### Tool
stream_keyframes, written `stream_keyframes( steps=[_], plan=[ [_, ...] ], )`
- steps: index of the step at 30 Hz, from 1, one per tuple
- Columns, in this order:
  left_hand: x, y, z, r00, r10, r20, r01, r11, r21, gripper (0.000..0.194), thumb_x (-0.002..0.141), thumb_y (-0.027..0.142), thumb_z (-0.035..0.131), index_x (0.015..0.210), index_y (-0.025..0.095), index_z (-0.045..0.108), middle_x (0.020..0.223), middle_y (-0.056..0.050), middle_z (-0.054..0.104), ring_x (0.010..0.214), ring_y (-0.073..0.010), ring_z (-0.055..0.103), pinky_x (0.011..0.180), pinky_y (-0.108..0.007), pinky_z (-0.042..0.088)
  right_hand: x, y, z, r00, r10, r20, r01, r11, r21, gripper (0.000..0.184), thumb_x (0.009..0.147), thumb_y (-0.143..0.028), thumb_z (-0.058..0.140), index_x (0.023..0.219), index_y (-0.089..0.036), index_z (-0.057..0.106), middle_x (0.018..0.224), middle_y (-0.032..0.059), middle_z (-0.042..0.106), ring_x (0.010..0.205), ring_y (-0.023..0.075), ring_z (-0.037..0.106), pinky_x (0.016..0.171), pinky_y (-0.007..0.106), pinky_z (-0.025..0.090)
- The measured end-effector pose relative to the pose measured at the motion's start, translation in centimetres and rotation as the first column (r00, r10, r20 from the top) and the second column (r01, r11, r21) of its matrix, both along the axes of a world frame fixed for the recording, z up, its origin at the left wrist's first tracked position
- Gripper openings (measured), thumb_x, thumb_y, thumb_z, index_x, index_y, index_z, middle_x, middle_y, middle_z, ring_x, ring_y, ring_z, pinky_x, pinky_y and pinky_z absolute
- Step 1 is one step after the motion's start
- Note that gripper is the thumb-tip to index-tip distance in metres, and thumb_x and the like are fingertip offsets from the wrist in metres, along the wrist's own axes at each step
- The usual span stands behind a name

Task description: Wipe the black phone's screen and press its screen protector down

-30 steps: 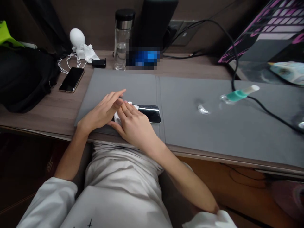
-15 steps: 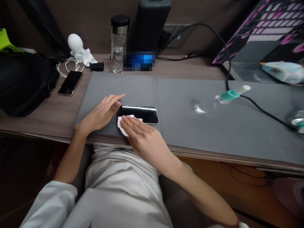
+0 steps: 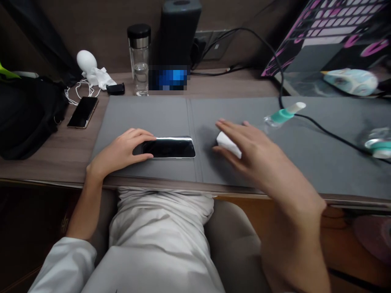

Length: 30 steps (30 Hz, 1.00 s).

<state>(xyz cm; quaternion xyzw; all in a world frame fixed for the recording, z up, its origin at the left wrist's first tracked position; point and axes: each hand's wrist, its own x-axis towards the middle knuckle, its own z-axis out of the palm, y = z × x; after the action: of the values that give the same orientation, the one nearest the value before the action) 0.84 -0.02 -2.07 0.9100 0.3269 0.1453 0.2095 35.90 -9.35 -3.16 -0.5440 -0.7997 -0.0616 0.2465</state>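
A black smartphone (image 3: 168, 147) lies flat and sideways on the grey desk mat (image 3: 146, 114), its glossy screen facing up. My left hand (image 3: 120, 152) holds the phone's left end, with the fingers along its edges. To the right of the phone, my right hand (image 3: 249, 152) is raised over the mat, slightly blurred. A folded white cloth or tissue (image 3: 228, 144) sits under its fingers, its far side hidden by the hand. The cloth is well apart from the phone.
A second smartphone (image 3: 82, 112) and a black bag (image 3: 27, 118) lie left of the mat. Behind it stand a glass water bottle (image 3: 139, 61) and a white figurine (image 3: 86, 61). A teal-capped bottle (image 3: 282, 116) and a black cable (image 3: 324, 128) lie on the right.
My right hand has moved right, off the phone, carrying the white cloth. The phone's screen is now uncovered, and my left hand has come down onto the phone's left end.
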Motion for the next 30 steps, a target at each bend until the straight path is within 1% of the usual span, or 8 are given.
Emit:
stream_keyframes(
  steps=[2, 5, 7, 10, 15, 19, 22, 30],
  plan=[
    [0.1, -0.2, 0.2, 1.000, 0.003, -0.028, -0.001, 0.999, 0.044, 0.039, 0.111, 0.046, 0.064, 0.145, 0.027, 0.069, 0.151, -0.008, 0.070, 0.140, -0.0280, 0.064, 0.123, -0.048, 0.050, -1.0, -0.1, 0.0, 0.993, 0.110, -0.041, -0.112, 0.992, -0.055, 0.055, 0.116, -0.040, 0.052, 0.165, -0.016, 0.056, 0.164, 0.0175, 0.065, 0.149, 0.0344, 0.065, 0.130, 0.059, 0.048],
    [0.2, -0.5, 0.3, 0.998, 0.002, -0.056, 0.004, 0.995, 0.103, 0.036, 0.112, 0.041, 0.062, 0.142, 0.023, 0.072, 0.150, -0.010, 0.071, 0.138, -0.0282, 0.066, 0.123, -0.047, 0.051, -2.1, 0.0, 0.0, 0.986, 0.162, -0.045, -0.167, 0.978, -0.128, 0.053, 0.116, -0.037, 0.052, 0.165, -0.019, 0.057, 0.167, 0.0141, 0.063, 0.150, 0.0333, 0.065, 0.127, 0.058, 0.053],
    [0.2, -0.6, 0.4, 0.997, 0.001, -0.073, 0.008, 0.992, 0.128, 0.036, 0.112, 0.040, 0.062, 0.141, 0.021, 0.073, 0.151, -0.010, 0.071, 0.139, -0.0286, 0.066, 0.122, -0.047, 0.052, -2.4, 0.2, -0.1, 0.984, 0.178, -0.025, -0.180, 0.967, -0.178, 0.052, 0.116, -0.037, 0.050, 0.164, -0.018, 0.059, 0.168, 0.0142, 0.061, 0.148, 0.0347, 0.066, 0.126, 0.058, 0.054],
    [0.2, -0.8, 0.3, 0.995, 0.006, -0.100, 0.011, 0.985, 0.171, 0.036, 0.113, 0.039, 0.062, 0.141, 0.020, 0.074, 0.153, -0.011, 0.071, 0.140, -0.0289, 0.067, 0.123, -0.047, 0.053, -2.3, 0.5, -0.3, 0.987, 0.163, 0.007, -0.157, 0.962, -0.222, 0.052, 0.117, -0.038, 0.048, 0.161, -0.015, 0.062, 0.170, 0.0144, 0.058, 0.146, 0.0375, 0.067, 0.125, 0.058, 0.055],
    [0.4, -1.1, 0.3, 0.990, 0.020, -0.137, 0.013, 0.973, 0.232, 0.036, 0.112, 0.038, 0.064, 0.141, 0.019, 0.076, 0.154, -0.011, 0.072, 0.138, -0.0299, 0.070, 0.120, -0.046, 0.056, -2.3, 1.0, -0.6, 0.988, 0.155, 0.005, -0.147, 0.951, -0.273, 0.052, 0.117, -0.037, 0.048, 0.162, -0.015, 0.061, 0.171, 0.0120, 0.056, 0.131, 0.0372, 0.077, 0.112, 0.056, 0.064],
    [0.4, -1.1, 0.3, 0.989, 0.015, -0.148, 0.025, 0.965, 0.261, 0.038, 0.112, 0.037, 0.064, 0.142, 0.016, 0.076, 0.154, -0.013, 0.072, 0.136, -0.0314, 0.071, 0.117, -0.048, 0.058, -2.2, 1.1, -0.7, 0.988, 0.152, 0.012, -0.143, 0.953, -0.268, 0.051, 0.117, -0.036, 0.047, 0.160, -0.012, 0.063, 0.168, 0.0133, 0.059, 0.128, 0.0371, 0.078, 0.109, 0.054, 0.065],
    [0.3, -1.0, 0.3, 0.989, 0.008, -0.149, 0.031, 0.966, 0.257, 0.038, 0.113, 0.037, 0.063, 0.143, 0.017, 0.076, 0.155, -0.013, 0.072, 0.137, -0.0305, 0.071, 0.118, -0.047, 0.059, -2.1, 1.1, -0.8, 0.986, 0.164, 0.016, -0.155, 0.957, -0.245, 0.050, 0.118, -0.035, 0.045, 0.157, -0.010, 0.065, 0.165, 0.0147, 0.062, 0.127, 0.0364, 0.079, 0.107, 0.052, 0.066],
    [0.3, -0.9, 0.1, 0.989, -0.002, -0.147, 0.042, 0.962, 0.269, 0.037, 0.111, 0.034, 0.063, 0.141, 0.018, 0.077, 0.155, -0.013, 0.072, 0.140, -0.0304, 0.071, 0.120, -0.048, 0.058, -2.2, 1.3, -1.0, 0.977, 0.191, 0.090, -0.171, 0.966, -0.194, 0.048, 0.117, -0.029, 0.047, 0.154, -0.006, 0.066, 0.160, 0.0191, 0.065, 0.119, 0.0382, 0.082, 0.101, 0.055, 0.068]
  ],
)
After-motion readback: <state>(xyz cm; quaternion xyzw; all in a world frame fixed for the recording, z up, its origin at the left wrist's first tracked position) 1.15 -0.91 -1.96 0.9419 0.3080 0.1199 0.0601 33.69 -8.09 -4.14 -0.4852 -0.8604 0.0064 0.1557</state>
